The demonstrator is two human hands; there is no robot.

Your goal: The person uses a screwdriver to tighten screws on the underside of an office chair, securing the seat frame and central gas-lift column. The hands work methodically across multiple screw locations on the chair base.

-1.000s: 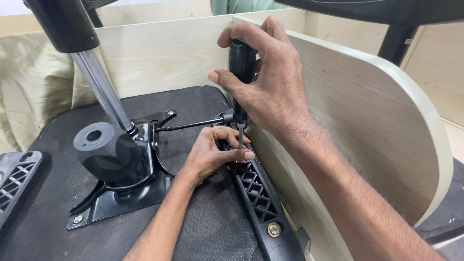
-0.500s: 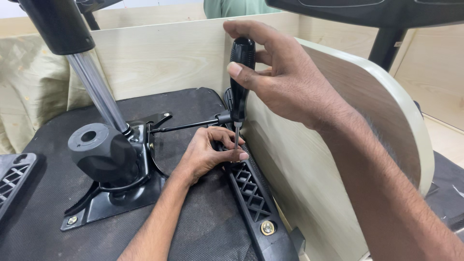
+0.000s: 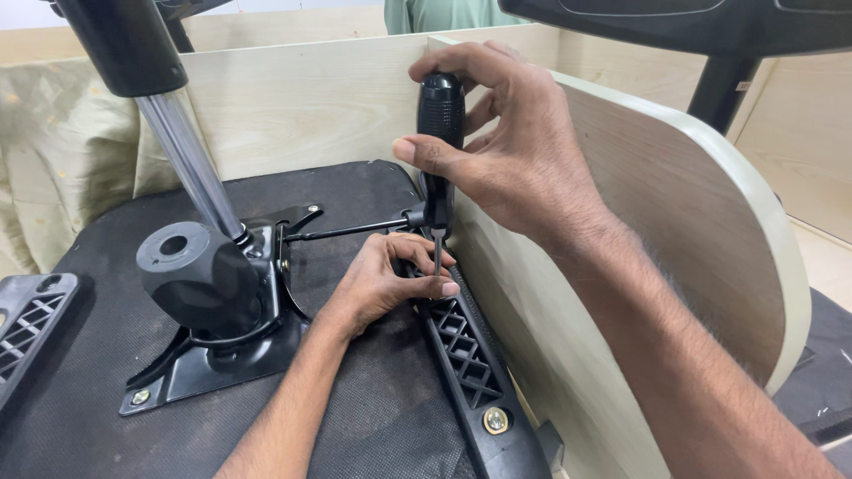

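The right hand [image 3: 524, 168] is wrapping its grip around the black handle of a screwdriver [image 3: 440, 142], holding it upright with the tip pointing down at the top end of a black armrest bracket [image 3: 466, 355]. The left hand [image 3: 386, 284] is lying on the black seat underside [image 3: 106, 443], fingers pinched narrow around the screwdriver tip on the bracket. Just left, the chair mechanism [image 3: 213, 310] is bolted down, beside a wooden panel [image 3: 692, 222].

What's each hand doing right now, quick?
Left hand: fingers curled at the screwdriver's tip, steadying it on the black armrest bracket.
Right hand: closed around the screwdriver handle, held upright.
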